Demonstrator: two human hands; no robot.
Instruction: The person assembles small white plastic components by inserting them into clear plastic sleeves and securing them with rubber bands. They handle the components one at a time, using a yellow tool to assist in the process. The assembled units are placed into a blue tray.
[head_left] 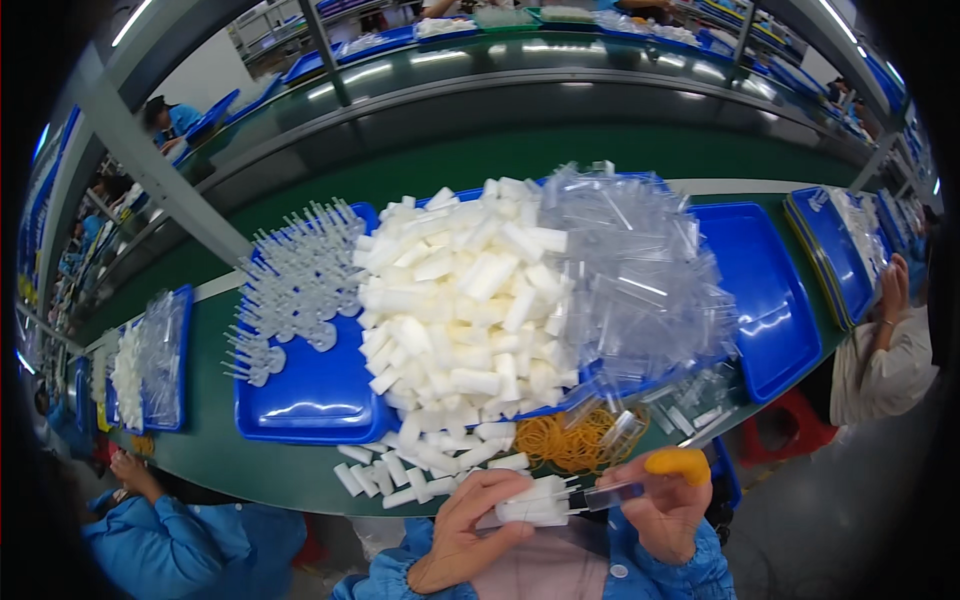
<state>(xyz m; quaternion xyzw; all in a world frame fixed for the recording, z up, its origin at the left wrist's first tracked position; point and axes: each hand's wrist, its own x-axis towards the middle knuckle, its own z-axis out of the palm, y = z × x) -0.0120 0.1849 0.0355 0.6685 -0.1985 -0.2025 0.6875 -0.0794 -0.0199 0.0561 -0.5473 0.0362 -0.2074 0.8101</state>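
Observation:
Close to my body, my left hand [475, 528] is closed around a white cylinder piece [540, 501], perhaps more than one. Thin pale stems stick out of its right end. My right hand [668, 508], with a yellow finger cot [678, 465] on one finger, pinches a clear plastic tube [610, 496]. The tube lies level, and its left end meets the stems; how far it reaches over them I cannot tell. Just beyond my hands are a heap of orange rubber bands [570, 440] and several loose white cylinders [385, 475] on the green table.
A big pile of white cylinders [470, 300] and one of clear tubes [640, 270] cover blue trays. At left, a blue tray [310, 400] holds translucent stemmed discs [300, 270]; another blue tray [770, 300] lies right. Co-workers sit on both sides; a metal post [160, 170] rises at left.

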